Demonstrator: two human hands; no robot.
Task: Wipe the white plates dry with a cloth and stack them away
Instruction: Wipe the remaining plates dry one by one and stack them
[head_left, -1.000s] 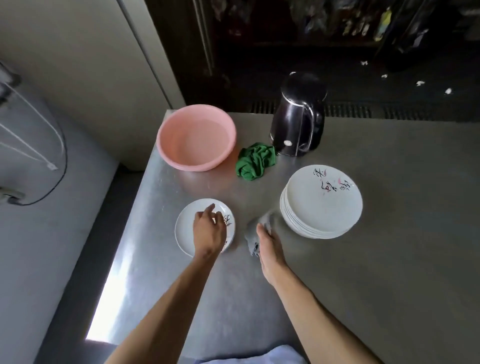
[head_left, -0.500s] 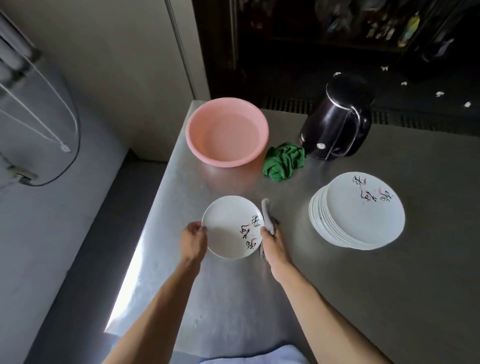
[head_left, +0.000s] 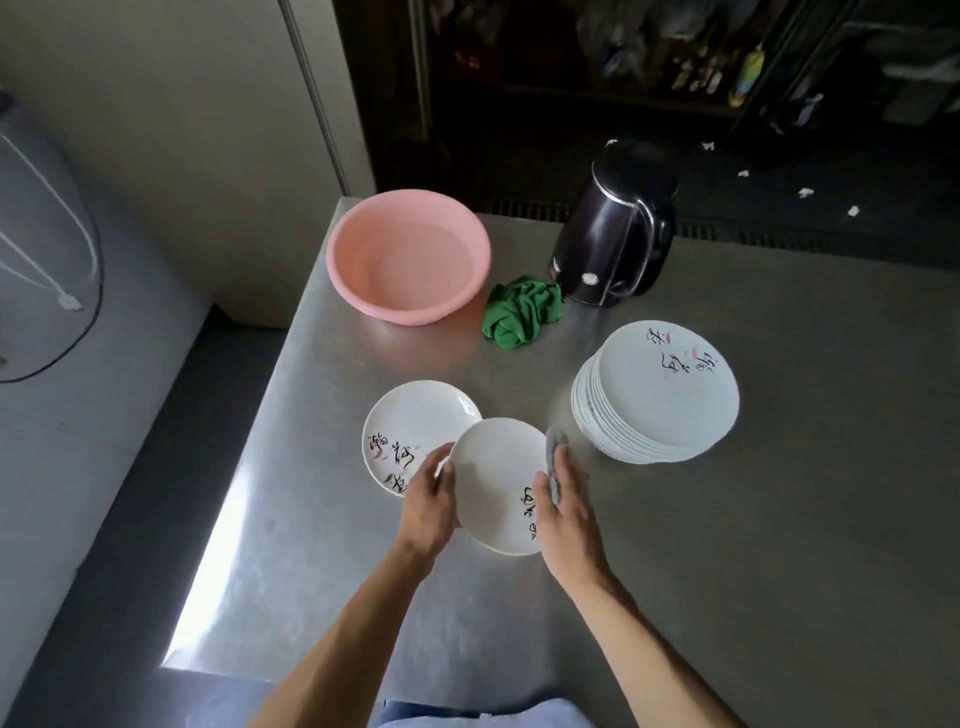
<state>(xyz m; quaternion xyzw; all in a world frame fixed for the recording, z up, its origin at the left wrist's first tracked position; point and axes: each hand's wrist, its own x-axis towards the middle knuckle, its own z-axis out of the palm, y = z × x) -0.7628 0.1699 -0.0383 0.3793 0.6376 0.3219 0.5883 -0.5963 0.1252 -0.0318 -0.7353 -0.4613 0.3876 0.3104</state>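
Single head view; looks forward and steeply down over steel table; hands close below

Both forearms extended; left hand grips plate rim; right hand pinches cloth.

Steel table by pale wall; dark, perhaps shelved, cabinet behind.
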